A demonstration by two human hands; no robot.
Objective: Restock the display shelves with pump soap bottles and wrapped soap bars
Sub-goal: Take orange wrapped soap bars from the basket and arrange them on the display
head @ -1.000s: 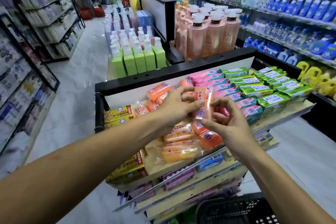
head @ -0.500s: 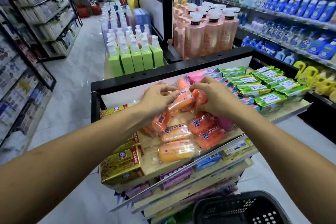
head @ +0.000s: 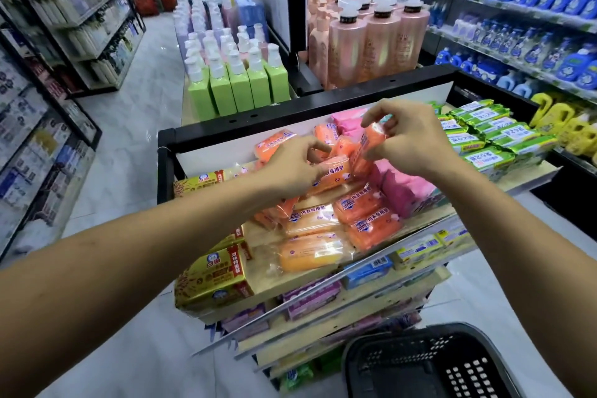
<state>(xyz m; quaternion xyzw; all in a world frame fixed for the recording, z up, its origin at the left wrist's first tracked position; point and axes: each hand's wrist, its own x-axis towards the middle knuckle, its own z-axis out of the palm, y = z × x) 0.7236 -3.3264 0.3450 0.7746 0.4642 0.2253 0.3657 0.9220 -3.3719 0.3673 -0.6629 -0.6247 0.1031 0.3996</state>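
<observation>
Both my hands are over the pile of orange wrapped soap bars [head: 355, 220] on the top display shelf [head: 290, 286]. My right hand [head: 410, 142] pinches one orange bar [head: 366, 145] by its upper end and holds it upright against the pile's back. My left hand [head: 290, 165] curls its fingers round another orange bar [head: 332, 173] that lies flat in the middle. Pink bars [head: 403, 191] lie to the right, green bars [head: 494, 139] further right, gold boxes [head: 213, 278] to the left. Green pump bottles [head: 239, 87] and pink pump bottles [head: 371, 42] stand behind.
A black plastic basket [head: 429, 365] sits on the floor at the lower right. Lower shelf tiers [head: 323, 317] jut out beneath the top one. Stocked shelving lines the left aisle [head: 64, 26] and the right wall [head: 533, 26]. Pale tiled floor [head: 129, 123] runs along the left.
Both hands went from holding one bar up in front of me down onto the orange pile. The right hand now stands a bar at the back; the left grips one in the middle.
</observation>
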